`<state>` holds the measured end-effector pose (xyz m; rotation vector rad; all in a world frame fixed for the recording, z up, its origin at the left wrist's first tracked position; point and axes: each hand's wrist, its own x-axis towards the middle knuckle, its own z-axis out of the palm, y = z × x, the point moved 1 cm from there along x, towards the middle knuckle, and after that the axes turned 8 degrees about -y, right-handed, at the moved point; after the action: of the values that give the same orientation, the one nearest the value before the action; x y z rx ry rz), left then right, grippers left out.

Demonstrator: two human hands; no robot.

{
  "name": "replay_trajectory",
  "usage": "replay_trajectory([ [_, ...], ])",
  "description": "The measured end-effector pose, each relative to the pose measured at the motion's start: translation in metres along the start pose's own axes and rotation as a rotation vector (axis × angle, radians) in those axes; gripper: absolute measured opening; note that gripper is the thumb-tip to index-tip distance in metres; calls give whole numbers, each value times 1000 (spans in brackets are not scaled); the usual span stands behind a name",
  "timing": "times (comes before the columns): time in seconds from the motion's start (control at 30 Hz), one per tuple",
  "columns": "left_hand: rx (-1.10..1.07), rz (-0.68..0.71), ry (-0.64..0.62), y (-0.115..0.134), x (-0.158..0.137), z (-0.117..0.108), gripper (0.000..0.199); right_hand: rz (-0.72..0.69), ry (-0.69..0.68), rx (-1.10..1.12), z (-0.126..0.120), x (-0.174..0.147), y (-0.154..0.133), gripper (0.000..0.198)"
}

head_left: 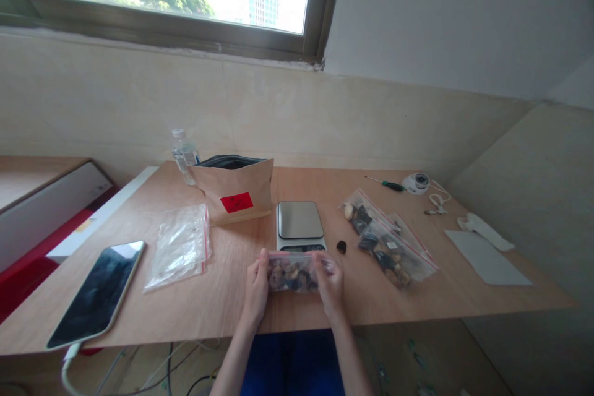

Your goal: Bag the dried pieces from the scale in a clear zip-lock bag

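Between my hands is a clear zip bag (293, 277) of small brown and dark pieces, held near the table's front edge. My left hand (257, 288) grips its left end, thumb on top. At its right end my right hand (330, 283) is closed on the same bag. Right behind it stands a digital kitchen scale (301, 220) with a bare steel plate; the bag partly hides its display. One dark piece (341, 247) lies on the table beside the scale. Farther right, filled zip bags (387, 253) with similar pieces overlap one another.
Left of the scale stands an open kraft paper pouch (239, 192) with a red label, a plastic bottle (184, 154) behind it. Flat empty zip bags (179, 247) and a plugged-in phone (99, 294) lie left. At right are a screwdriver (392, 185), a white camera (416, 183) and a white sheet (487, 260).
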<state>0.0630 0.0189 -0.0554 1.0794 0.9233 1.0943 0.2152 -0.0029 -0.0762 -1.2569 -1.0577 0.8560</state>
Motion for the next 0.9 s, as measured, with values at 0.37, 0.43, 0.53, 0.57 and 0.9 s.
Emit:
replay_trajectory([
  [0.37, 17, -18, 52, -6, -4, -4, 63, 72, 82, 45, -4, -16, -3, 48],
  [0.43, 57, 35, 73, -8, -2, -7, 64, 91, 189, 71, -15, -17, -8, 49],
  [0.53, 88, 107, 107, -8, 1, -9, 65, 89, 529, 69, -51, -12, -17, 53],
  [0.57, 91, 114, 106, -8, 2, -9, 65, 88, 643, 71, -66, -8, -20, 54],
  [0.9, 109, 141, 59, -10, 2, -7, 52, -33, 981, -265, -142, 0, -15, 42],
])
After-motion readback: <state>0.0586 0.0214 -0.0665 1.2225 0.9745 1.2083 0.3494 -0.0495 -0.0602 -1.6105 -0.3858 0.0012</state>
